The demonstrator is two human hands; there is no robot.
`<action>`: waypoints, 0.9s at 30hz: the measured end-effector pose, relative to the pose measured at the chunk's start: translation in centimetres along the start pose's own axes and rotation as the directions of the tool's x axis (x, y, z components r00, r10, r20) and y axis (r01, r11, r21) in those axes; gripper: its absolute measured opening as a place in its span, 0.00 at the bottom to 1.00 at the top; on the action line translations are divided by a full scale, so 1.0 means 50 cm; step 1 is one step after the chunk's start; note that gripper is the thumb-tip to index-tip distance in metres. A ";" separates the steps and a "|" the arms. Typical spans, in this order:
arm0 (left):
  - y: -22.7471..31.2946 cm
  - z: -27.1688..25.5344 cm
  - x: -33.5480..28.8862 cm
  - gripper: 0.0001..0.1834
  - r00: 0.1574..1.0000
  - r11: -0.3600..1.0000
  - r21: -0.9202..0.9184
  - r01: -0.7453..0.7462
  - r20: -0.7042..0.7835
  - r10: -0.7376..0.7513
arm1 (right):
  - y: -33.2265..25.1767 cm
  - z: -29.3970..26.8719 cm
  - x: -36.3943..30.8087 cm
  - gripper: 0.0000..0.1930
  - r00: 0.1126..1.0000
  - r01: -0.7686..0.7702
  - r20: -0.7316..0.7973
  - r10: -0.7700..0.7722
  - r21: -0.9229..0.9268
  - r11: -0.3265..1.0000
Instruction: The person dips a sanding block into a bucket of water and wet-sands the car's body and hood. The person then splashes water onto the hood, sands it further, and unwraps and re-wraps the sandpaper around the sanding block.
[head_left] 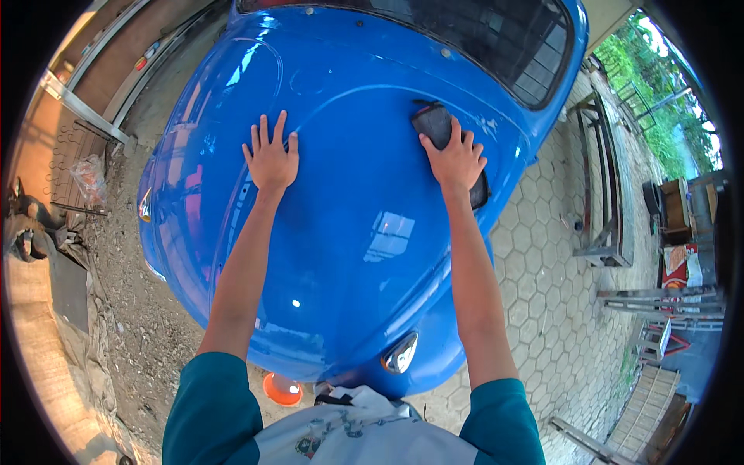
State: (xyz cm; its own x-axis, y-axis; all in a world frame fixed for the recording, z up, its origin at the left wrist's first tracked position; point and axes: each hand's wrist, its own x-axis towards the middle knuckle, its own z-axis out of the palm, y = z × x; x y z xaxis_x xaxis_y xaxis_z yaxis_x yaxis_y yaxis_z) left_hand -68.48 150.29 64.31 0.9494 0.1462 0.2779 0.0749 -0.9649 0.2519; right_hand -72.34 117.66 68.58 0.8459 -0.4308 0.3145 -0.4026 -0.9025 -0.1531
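Observation:
The rounded blue car hood [349, 170] fills the middle of the view, its glossy paint mirroring bright patches. My left hand [271, 161] lies flat on the left side of the hood, fingers spread, holding nothing. Farther right, my right hand [456, 160] is closed over a long black pad [432, 124] resting on the hood. The pad sticks out beyond my fingers and again below my wrist; its middle is hidden under the hand, and its exact kind cannot be made out.
Beyond the hood is the dark windshield [496, 39]. A chrome-framed lamp [401, 353] sits on the near right fender. An orange round object [282, 390] stands on the ground by the car's front. Hexagonal paving [535, 256] and a wooden bench frame [608, 186] are at right.

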 end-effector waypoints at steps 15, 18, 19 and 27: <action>0.009 0.003 0.064 0.29 0.996 0.999 -0.045 0.031 -0.080 -0.034 | -0.161 -0.023 -0.186 0.40 0.775 0.631 -0.163 -0.611 0.238 0.738; -0.014 0.008 -0.005 0.29 0.995 1.000 -0.006 -0.006 -0.101 0.005 | -0.056 -0.033 -0.232 0.40 0.804 0.588 -0.132 -0.580 0.320 0.743; -0.027 0.011 -0.052 0.29 0.989 0.999 -0.017 -0.042 -0.143 0.039 | -0.021 -0.040 -0.237 0.40 0.875 0.481 -0.104 -0.473 0.295 0.826; -0.097 -0.047 -0.360 0.29 0.999 0.994 -0.109 -0.032 -0.006 0.031 | 0.063 -0.013 -0.119 0.43 0.999 0.034 -0.015 -0.034 0.016 0.999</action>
State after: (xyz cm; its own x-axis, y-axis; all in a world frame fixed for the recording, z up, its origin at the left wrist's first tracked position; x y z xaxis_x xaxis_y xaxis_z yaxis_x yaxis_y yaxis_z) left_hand -86.63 152.84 60.26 0.9494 0.1174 0.2912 0.0111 -0.9394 0.3427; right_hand -78.87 117.37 66.83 0.8535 -0.4003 0.3336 -0.3681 -0.9163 -0.1576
